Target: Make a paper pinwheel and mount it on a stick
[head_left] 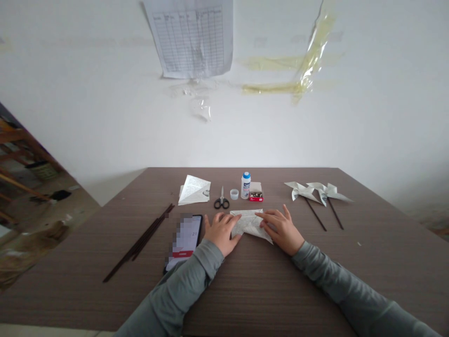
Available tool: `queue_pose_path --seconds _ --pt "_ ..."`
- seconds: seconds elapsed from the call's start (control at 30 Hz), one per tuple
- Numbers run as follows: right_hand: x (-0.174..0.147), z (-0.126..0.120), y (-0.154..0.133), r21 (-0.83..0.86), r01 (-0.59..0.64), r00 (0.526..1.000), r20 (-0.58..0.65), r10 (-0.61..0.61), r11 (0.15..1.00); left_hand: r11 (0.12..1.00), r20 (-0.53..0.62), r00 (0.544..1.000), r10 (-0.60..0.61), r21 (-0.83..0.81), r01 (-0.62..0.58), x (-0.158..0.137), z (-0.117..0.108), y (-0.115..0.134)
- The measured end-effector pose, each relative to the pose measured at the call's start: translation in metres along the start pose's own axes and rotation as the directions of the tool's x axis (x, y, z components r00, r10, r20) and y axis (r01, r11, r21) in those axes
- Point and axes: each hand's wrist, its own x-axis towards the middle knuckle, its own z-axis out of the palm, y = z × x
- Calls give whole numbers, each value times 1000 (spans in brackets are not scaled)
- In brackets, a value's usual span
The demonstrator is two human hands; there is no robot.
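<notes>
A printed sheet of paper (248,223) lies on the table between my hands, with creases and a corner that points toward me on the right. My left hand (221,230) rests on its left edge, fingers stretched out. On the right side, my right hand (280,228) touches the paper with spread fingers, the index fingertip near its top edge. Just beyond the paper are black-handled scissors (221,201), a small clear cup (234,194), a white bottle with a blue cap (246,186) and a red box of small metal pieces (256,196).
Two paper pinwheels on dark sticks (300,191) lie at the right. Folded printed papers (194,191) sit at the back left. A phone (185,241) lies beside my left forearm, and several dark sticks (142,241) lie farther left. The wall (224,135) stands behind the table (379,267).
</notes>
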Motion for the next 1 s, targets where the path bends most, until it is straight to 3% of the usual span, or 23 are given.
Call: queue_pose_path --seconds 0.33,0.67,1.0 --pt "3 2 14 93 48 993 105 -58 995 999 28 999 43 -32 -42 -1 -6 -4" --pt "3 -5 10 -18 47 992 115 -45 999 1000 21 1000 -4 -9 4 -3 -25 10" --pt "1 -4 14 -60 75 994 89 -69 995 999 52 999 3 -33 -1 -4 -24 9"
